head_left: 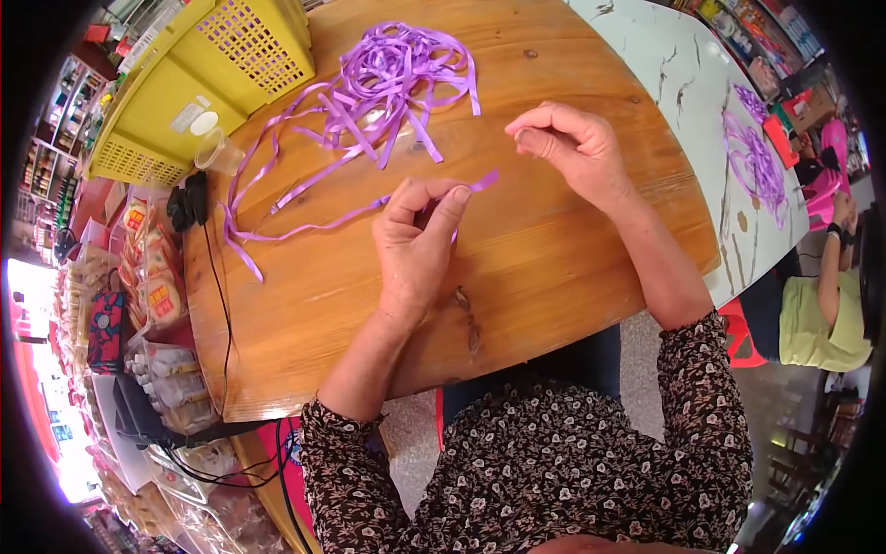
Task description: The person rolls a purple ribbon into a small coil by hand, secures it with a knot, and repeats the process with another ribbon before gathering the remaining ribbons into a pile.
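Note:
Over the middle of the wooden table, my left hand (418,242) pinches a purple ribbon (318,227) between thumb and forefinger. A short end of that ribbon sticks out past the fingertips to the right, and the rest trails off leftward over the wood. My right hand (583,152) is raised to the right of that end and apart from it. Its thumb and fingertips are pressed together; whether anything tiny is between them cannot be made out. Beyond my hands lies a loose, tangled heap of purple ribbon (406,69), with several strands spreading out from it.
A yellow plastic crate (194,92) stands at the far left, a clear plastic cup (220,152) beside it. A black cable (219,286) runs along the table's left edge near packaged goods (152,268). At right, a white marbled table (678,83) bears more purple ribbon (755,162); another person (821,314) sits there.

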### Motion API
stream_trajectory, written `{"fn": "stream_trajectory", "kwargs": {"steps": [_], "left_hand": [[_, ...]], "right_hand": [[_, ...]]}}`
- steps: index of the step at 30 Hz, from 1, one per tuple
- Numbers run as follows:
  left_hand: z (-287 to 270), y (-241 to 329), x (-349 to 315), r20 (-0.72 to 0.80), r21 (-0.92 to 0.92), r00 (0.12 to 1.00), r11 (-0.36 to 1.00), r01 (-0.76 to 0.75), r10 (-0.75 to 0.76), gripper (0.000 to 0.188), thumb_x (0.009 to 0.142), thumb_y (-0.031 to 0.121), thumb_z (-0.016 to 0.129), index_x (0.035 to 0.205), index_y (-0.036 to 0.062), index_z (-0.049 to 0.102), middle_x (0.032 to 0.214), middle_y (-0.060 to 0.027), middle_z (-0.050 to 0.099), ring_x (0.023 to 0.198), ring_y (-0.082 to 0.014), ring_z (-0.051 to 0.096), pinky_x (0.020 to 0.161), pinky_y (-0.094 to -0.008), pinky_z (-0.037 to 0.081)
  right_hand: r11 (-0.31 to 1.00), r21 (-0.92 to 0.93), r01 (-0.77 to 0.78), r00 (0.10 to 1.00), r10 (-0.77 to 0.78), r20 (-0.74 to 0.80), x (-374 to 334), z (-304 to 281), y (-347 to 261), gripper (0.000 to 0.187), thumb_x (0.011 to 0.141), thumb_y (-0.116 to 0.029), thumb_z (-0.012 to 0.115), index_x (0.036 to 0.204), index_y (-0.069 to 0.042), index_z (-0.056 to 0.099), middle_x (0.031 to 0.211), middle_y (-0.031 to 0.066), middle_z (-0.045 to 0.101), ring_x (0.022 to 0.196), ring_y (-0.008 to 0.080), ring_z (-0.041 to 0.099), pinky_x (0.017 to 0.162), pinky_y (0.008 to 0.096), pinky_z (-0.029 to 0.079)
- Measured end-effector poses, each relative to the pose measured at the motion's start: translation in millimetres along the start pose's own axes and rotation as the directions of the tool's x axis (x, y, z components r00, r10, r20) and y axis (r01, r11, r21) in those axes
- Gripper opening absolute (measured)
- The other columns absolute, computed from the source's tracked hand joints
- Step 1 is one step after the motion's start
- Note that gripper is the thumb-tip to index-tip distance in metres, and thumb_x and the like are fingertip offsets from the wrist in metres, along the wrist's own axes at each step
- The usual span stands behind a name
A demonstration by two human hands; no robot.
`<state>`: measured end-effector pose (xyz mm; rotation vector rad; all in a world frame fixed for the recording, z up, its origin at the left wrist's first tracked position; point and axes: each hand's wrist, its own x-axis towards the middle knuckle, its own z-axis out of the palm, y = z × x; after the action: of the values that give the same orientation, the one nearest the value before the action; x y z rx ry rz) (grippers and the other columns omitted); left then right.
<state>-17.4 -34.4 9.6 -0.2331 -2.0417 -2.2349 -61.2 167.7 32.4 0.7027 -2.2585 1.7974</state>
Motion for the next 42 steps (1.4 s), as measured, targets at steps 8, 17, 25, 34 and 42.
{"fn": "stream_trajectory", "kwargs": {"steps": [8, 17, 25, 34, 42], "left_hand": [[-2, 13, -3, -0.058, -0.189, 0.989, 0.974, 0.126, -0.139, 0.007, 0.082, 0.004, 0.065, 0.088, 0.0017, 0.066, 0.071, 0.0047, 0.056, 0.065, -0.0032, 0.046, 0.059, -0.0179, 0.037], [-2, 11, -4, -0.022, -0.283, 0.971, 0.933, 0.22, -0.236, 0.009, 0.08, 0.008, 0.068, 0.088, 0.0032, 0.067, 0.065, 0.0076, 0.052, 0.053, 0.0001, 0.035, 0.046, -0.0168, 0.025], [-2, 13, -4, -0.008, -0.316, 0.975, 0.926, 0.208, -0.222, 0.008, 0.08, 0.01, 0.069, 0.086, 0.0045, 0.067, 0.063, 0.0081, 0.051, 0.051, 0.0002, 0.034, 0.044, -0.0167, 0.024], [1, 15, -6, -0.009, -0.178, 0.988, 0.973, 0.147, -0.151, 0.005, 0.081, 0.007, 0.067, 0.084, 0.0034, 0.067, 0.066, 0.0063, 0.051, 0.055, -0.0016, 0.039, 0.048, -0.0166, 0.032], [-3, 10, -2, 0.007, 0.068, 0.995, 0.993, -0.099, 0.099, 0.005, 0.079, 0.003, 0.067, 0.084, 0.0019, 0.066, 0.069, 0.0045, 0.05, 0.06, -0.0024, 0.041, 0.052, -0.0174, 0.033]], "right_hand": [[0.826, -0.363, 0.431, 0.902, -0.407, 0.145, -7, 13, -15, 0.027, 0.072, -0.004, 0.071, 0.098, -0.005, 0.066, 0.089, 0.0061, 0.062, 0.079, 0.0172, 0.057, 0.068, 0.0261, 0.046], [0.69, -0.473, 0.547, 0.827, -0.531, 0.182, -12, 17, -8, 0.032, 0.067, -0.006, 0.073, 0.099, -0.008, 0.067, 0.082, 0.0046, 0.061, 0.073, 0.021, 0.056, 0.065, 0.0297, 0.045], [0.774, -0.384, 0.503, 0.85, -0.523, 0.061, -11, 28, -14, 0.026, 0.069, -0.003, 0.072, 0.094, -0.006, 0.067, 0.08, 0.0051, 0.061, 0.072, 0.0201, 0.056, 0.064, 0.03, 0.047], [0.754, -0.436, 0.491, 0.864, -0.487, 0.132, -16, 23, -13, 0.022, 0.069, -0.001, 0.071, 0.09, -0.007, 0.067, 0.076, 0.0038, 0.06, 0.068, 0.0195, 0.056, 0.059, 0.0283, 0.046], [0.928, -0.246, 0.281, 0.956, -0.25, 0.152, -16, 20, -20, 0.011, 0.071, -0.002, 0.072, 0.08, -0.004, 0.067, 0.076, 0.0041, 0.061, 0.068, 0.0144, 0.056, 0.058, 0.0258, 0.044]]}}
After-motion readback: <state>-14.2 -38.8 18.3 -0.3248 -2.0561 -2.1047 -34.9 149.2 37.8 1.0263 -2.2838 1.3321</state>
